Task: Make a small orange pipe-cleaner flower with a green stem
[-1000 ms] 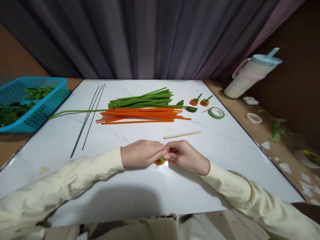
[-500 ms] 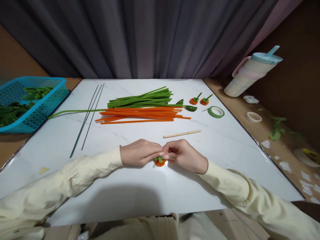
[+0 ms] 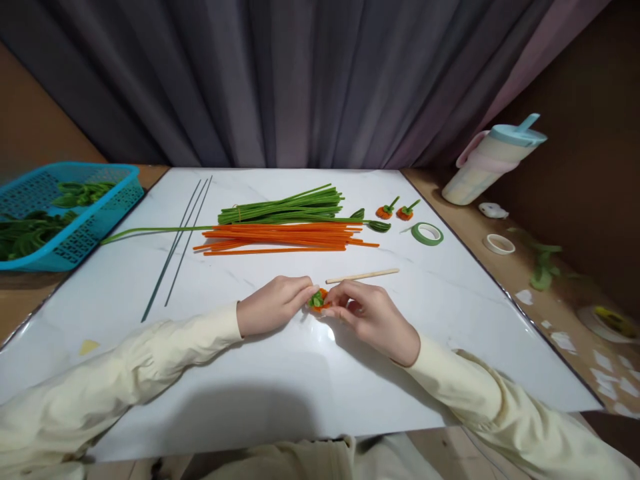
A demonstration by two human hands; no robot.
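Orange-and-green pc. [image 3: 317, 301] sits btwn. both hands' fingertips, near side of white table [image 3: 380, 393], no clear long axis, neither hand nearer: L hand [image 3: 275, 305] pinching its L edge, R hand [image 3: 374, 319] its R, fingers nearly closed; wooden stick [image 3: 363, 276] just beyond.

Left forearm [image 3: 155, 353] and right forearm [image 3: 467, 380] angled inward, left fingers [image 3: 301, 295] and right fingers [image 3: 345, 291] bent, pinching, close together.

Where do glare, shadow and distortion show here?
Head view: glare on the glossy white tabletop, just below the fuzzy orange-and-green piece; same view: broad shadow on the tabletop's near side; same view, at right: the pale-blue-lidded cream tumbler leans outward, probably lens stretch.
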